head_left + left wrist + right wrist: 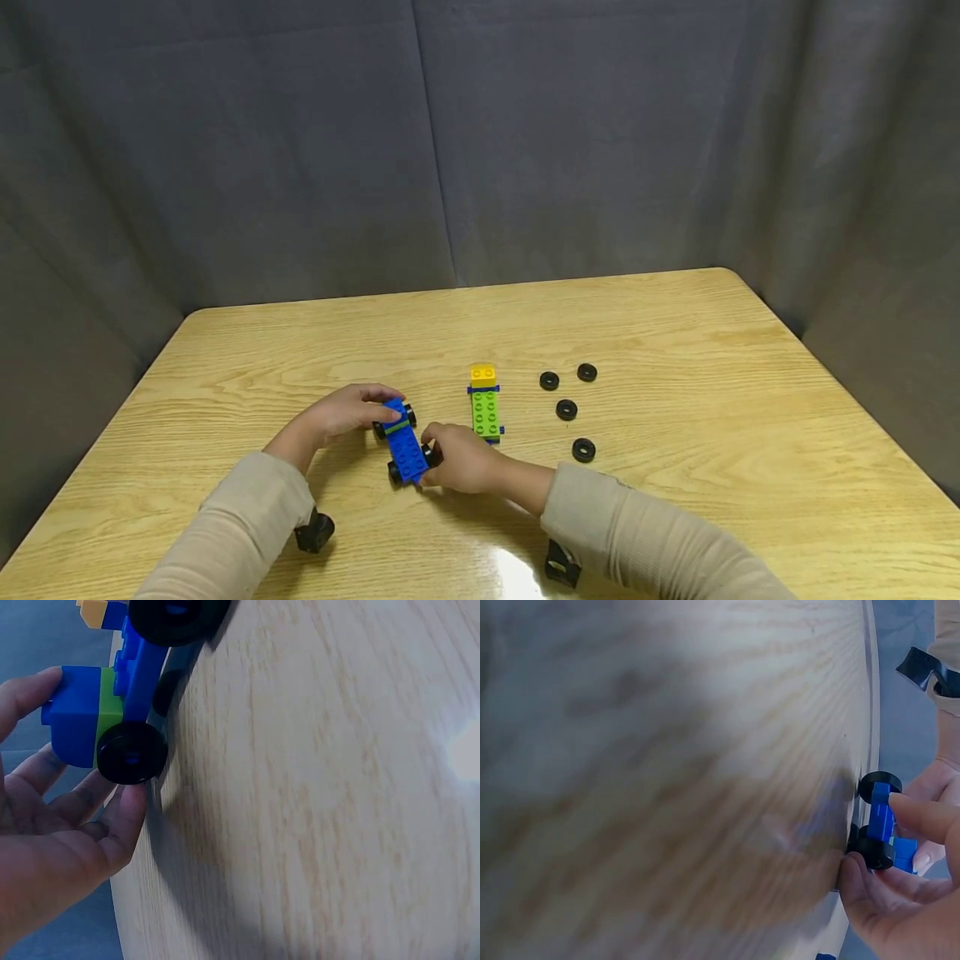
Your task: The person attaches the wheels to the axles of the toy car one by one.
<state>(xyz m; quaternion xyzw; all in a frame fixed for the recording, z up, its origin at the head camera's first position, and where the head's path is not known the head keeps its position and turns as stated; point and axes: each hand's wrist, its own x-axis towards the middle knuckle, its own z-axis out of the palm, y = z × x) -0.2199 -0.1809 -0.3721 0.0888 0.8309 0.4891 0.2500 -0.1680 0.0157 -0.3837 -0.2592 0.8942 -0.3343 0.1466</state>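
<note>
A blue toy car (405,454) of building bricks, with a thin green layer and black wheels, stands on the table between both hands. My left hand (341,417) grips its far end; in the left wrist view the thumb lies on the blue brick (75,712) and the other fingers reach under it, by a black wheel (133,752). With thumb and fingers, my right hand (468,458) pinches the near end around the right wheel, as the right wrist view shows. Beside that hand lies a lime-green brick base (486,408) with a yellow brick (483,375) and blue axle ends.
Several loose black tires (566,409) lie to the right of the green base. A black wrist camera (315,532) sits at the left sleeve, another (561,565) at the right. Grey curtains (450,150) hang behind the wooden table (675,358) and at its sides.
</note>
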